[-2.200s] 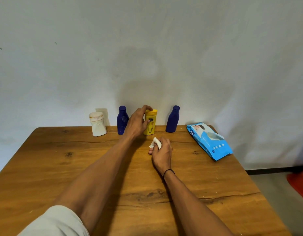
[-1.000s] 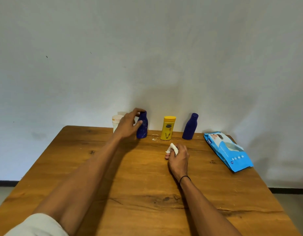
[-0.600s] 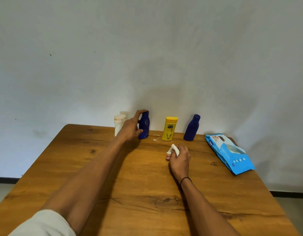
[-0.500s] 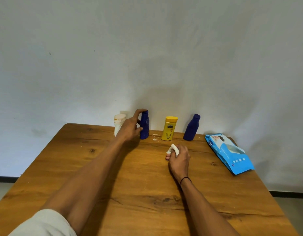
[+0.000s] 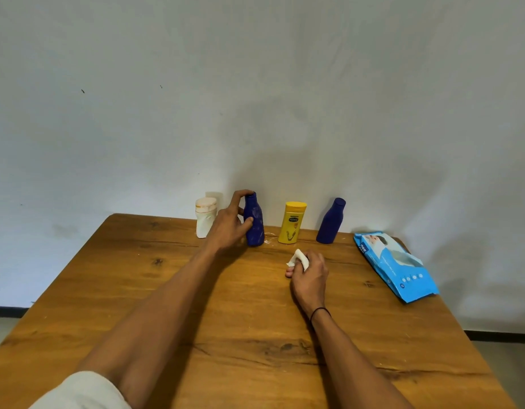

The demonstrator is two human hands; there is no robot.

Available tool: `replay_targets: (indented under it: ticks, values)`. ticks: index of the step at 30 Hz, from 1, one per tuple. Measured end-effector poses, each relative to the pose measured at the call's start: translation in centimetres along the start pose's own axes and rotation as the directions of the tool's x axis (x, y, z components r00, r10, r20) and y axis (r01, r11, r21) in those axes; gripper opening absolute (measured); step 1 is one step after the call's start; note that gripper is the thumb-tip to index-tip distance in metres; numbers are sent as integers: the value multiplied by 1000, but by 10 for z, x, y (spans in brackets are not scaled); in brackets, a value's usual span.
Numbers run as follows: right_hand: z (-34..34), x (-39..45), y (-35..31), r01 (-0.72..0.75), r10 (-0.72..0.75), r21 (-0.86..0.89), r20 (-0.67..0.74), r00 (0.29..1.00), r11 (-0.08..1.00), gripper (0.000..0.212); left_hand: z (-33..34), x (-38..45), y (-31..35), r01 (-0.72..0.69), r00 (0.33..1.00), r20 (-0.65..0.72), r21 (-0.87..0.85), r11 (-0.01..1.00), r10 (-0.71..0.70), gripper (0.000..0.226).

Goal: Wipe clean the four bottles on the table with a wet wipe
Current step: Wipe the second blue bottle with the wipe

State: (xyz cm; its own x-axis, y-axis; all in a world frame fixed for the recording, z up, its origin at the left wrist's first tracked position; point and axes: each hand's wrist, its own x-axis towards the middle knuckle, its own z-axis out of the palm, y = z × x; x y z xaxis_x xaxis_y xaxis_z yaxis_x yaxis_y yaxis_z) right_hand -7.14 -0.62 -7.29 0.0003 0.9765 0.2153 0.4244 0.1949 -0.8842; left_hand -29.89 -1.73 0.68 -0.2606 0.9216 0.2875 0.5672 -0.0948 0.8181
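Risk noted: left hand (image 5: pixel 229 224) grips the dark blue bottle (image 5: pixel 253 221) near its cap; a careless lift could topple the neighbouring white bottle (image 5: pixel 205 217). Right hand (image 5: pixel 309 274) pinches the wipe (image 5: pixel 300 257).

Head view, down over table (image 5: pixel 166 290)

Your wooden worktop (image 5: pixel 172 296) carries four upright bottles in a row along its far edge: a white bottle (image 5: pixel 205 221) just left of your left fingers (image 5: pixel 240 199), the dusty blue bottle (image 5: pixel 254 222) inside them, then a yellow bottle (image 5: pixel 292 222) and a second blue bottle (image 5: pixel 330 221) beyond your right fingers (image 5: pixel 293 270). A blue wipes packet (image 5: pixel 395 265) lies flat well right of those fingers. Pale smears mark the wood between the dusty blue bottle and the yellow one.
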Motion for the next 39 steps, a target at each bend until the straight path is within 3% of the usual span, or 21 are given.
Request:
replay_targets:
  ticks: [3, 5, 8, 13, 19, 23, 25, 28, 30, 33, 39]
  values:
    - [-1, 0, -2, -14, 14, 23, -1, 1000, 1000, 25, -5, -19, 13, 153, 988, 31, -365, 918, -152, 67]
    - [-2, -2, -5, -19, 19, 63, -1, 1000, 998, 26, -9, -35, 12, 221, 975, 103, -501, 837, -196, 65]
    - [-6, -5, -11, -45, 46, 134, -3, 999, 990, 32, -13, -61, 9, 286, 958, 189, -560, 777, -216, 66]
    - [-10, -17, -18, -64, 68, 137, -27, 997, 989, 20, -12, -96, 4, 366, 930, 219, -603, 709, -294, 72]
    - [-15, -52, -24, -33, 19, 157, 86, 996, 987, 16, -9, -127, 15, 392, 903, 120, -619, 681, -412, 34]
    - [-26, -77, -31, -138, 96, 262, 169, 981, 955, 10, -3, -151, 21, 426, 840, 142, -771, 473, -524, 22]
    - [-35, -89, -38, -212, 140, 318, 237, 961, 924, 15, 0, -163, 25, 428, 793, 209, -860, 278, -573, 27]
    - [-48, -103, -53, -172, 108, 279, 230, 967, 945, 22, 5, -179, 28, 379, 784, 331, -925, -18, -524, 50]
    - [-55, -111, -64, -160, 99, 298, 209, 973, 941, 23, 9, -186, 23, 369, 814, 383, -922, -121, -437, 51]
    - [-63, -119, -79, -140, 75, 392, 176, 982, 909, 23, 16, -190, 17, 362, 833, 399, -917, -167, -384, 56]
    - [-68, -130, -93, -86, 16, 439, 159, 987, 895, 23, 14, -190, 30, 301, 816, 315, -947, -109, -484, 47]
